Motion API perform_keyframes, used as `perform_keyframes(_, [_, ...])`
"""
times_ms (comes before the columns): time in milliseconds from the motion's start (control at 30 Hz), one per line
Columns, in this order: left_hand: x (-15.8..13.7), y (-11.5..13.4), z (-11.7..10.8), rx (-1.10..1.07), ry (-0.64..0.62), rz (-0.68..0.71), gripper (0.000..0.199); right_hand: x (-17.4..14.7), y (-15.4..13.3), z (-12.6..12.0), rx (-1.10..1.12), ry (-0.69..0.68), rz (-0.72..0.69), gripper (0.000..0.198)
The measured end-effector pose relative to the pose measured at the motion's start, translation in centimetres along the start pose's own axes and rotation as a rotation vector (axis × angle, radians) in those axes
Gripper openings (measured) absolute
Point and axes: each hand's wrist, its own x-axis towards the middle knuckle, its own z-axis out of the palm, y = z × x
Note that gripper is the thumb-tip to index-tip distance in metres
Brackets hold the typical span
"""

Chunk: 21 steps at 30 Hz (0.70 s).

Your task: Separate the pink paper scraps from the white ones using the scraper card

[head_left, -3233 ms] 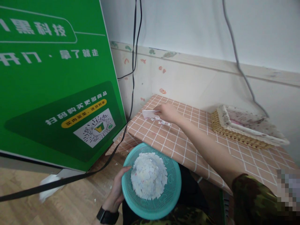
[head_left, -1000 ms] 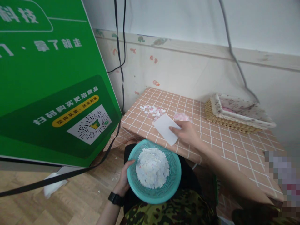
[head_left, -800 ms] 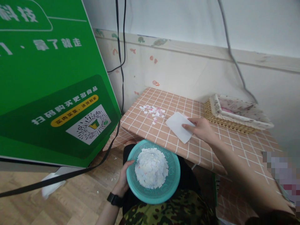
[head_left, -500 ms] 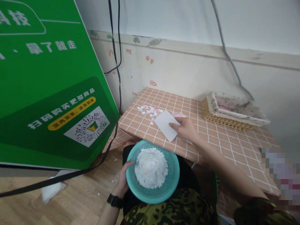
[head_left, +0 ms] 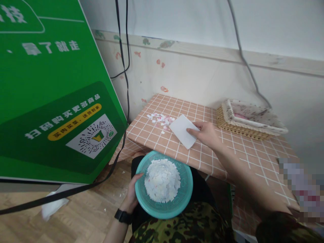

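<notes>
My left hand grips the left rim of a round teal plastic basket, thumb over the edge. The basket rests on my lap below the table edge, and a heap of small white paper scraps fills its middle. Over the table, my right hand pinches the right side of a white card, which is held tilted. Left of the card, loose white and pinkish paper scraps lie on the tabletop. The fingers under the card are partly hidden.
The table has a brown cloth with white grid lines. A cloth-lined wicker basket stands at its back right. A green signboard rises on the left, with a black strap hanging before it. A white bag-like thing lies on the floor.
My right hand has moved the card slightly right and away from me, off the scraps. My left hand keeps its hold on the basket. The view has shifted a little.
</notes>
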Motion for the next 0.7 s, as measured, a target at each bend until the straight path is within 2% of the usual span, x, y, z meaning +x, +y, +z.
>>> perform_keyframes(133, [0.2,-0.1,-0.2,0.013,-0.001,0.013,0.019,0.8,-0.8,1.8,-0.041,-0.039,-0.058,0.026])
perform_keyframes(233, [0.4,-0.2,-0.6,0.004,-0.008,0.028,0.018,1.1,-0.5,1.9,-0.098,-0.055,-0.064,0.024])
perform_keyframes(400, [0.5,-0.3,-0.8,-0.005,-0.040,-0.006,0.016,0.8,0.6,-0.5,-0.200,-0.036,0.009,0.029])
perform_keyframes(533, [0.6,-0.2,-0.8,-0.005,-0.032,0.000,0.016,0.9,1.4,-2.7,-0.253,-0.039,-0.002,0.029])
perform_keyframes(700, [0.4,-0.1,-0.6,0.004,-0.024,0.016,0.016,1.3,1.1,-2.3,-0.214,-0.003,0.004,0.029])
